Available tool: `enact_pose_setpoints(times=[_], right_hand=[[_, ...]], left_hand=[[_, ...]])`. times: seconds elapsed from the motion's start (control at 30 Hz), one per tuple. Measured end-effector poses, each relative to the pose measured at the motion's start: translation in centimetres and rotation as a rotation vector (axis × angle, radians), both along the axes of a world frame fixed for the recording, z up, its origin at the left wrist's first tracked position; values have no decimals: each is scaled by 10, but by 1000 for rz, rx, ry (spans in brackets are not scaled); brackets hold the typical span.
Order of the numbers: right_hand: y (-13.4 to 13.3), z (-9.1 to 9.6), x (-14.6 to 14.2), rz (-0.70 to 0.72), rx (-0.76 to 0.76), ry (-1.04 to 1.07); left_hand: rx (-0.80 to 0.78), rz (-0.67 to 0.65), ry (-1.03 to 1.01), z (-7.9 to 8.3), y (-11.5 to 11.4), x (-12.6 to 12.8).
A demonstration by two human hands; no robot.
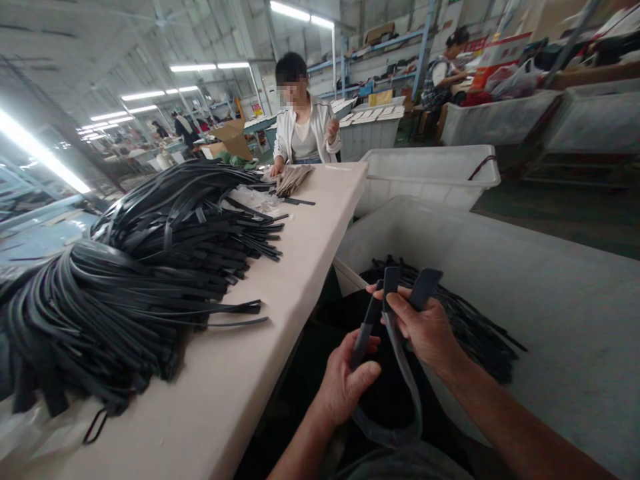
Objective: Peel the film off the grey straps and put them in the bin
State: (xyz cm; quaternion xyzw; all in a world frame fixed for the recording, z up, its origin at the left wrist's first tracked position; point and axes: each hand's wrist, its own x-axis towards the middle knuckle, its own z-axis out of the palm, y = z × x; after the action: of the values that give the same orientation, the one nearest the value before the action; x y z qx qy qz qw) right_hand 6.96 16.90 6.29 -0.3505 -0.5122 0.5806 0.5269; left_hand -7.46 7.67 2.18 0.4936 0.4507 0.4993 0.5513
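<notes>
My left hand [347, 380] is closed around one end of a looped black strap [400, 373], low in the middle of the view. My right hand [425, 330] pinches the strap's other ends, which stick up above my fingers. The loop hangs down between my hands, over a white bin [550, 320] holding several more black straps [475, 327]. A big heap of black straps [140, 267] lies on the long table [280, 313] to my left, apart from both hands.
A person in a white jacket [303, 127] sits at the table's far end with a stack of tan pieces [293, 179]. More white bins [430, 173] stand behind on the right, with shelves and other workers beyond.
</notes>
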Motion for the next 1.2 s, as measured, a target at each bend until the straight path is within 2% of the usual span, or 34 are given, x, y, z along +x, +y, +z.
enact_pose_setpoints(times=[0.1, 0.2, 0.3, 0.43, 0.53, 0.63, 0.7, 0.77, 0.87, 0.93, 1.0, 1.1, 1.13, 1.2], right_hand=[[-19, 3, -12, 8, 68, -42], [-25, 3, -8, 106, 133, -166], [-22, 1, 9, 145, 152, -290], [-16, 5, 40, -24, 201, -395], [-12, 11, 60, -175, 215, -444], [-4, 18, 75, -263, 175, -466], [10, 25, 84, -324, 216, -445], [29, 37, 93, -400, 329, -423], [64, 61, 107, -469, 480, -436], [85, 74, 116, -433, 507, -514], [101, 79, 125, -333, 489, -658], [118, 66, 141, -189, 405, -898], [121, 57, 148, -185, 377, -961], [124, 35, 165, -269, 333, -1060]], left_hand=[[69, 33, 63, 14, 7, 6], [-2, 104, 131, 10, 4, 16], [-46, 13, 159, 2, -9, 18], [-40, -133, 366, -5, -29, 17], [-98, -195, 386, -11, -39, 21], [-173, -133, 304, -18, -42, 21], [-204, -67, 203, -24, -43, 16], [-233, 6, 116, -34, -46, 8], [-313, 146, 65, -59, -58, -9], [-366, 256, 67, -77, -70, -21], [-419, 347, 86, -95, -84, -34], [-475, 428, 176, -118, -102, -52], [-486, 456, 215, -124, -108, -57], [-502, 509, 285, -135, -118, -65]])
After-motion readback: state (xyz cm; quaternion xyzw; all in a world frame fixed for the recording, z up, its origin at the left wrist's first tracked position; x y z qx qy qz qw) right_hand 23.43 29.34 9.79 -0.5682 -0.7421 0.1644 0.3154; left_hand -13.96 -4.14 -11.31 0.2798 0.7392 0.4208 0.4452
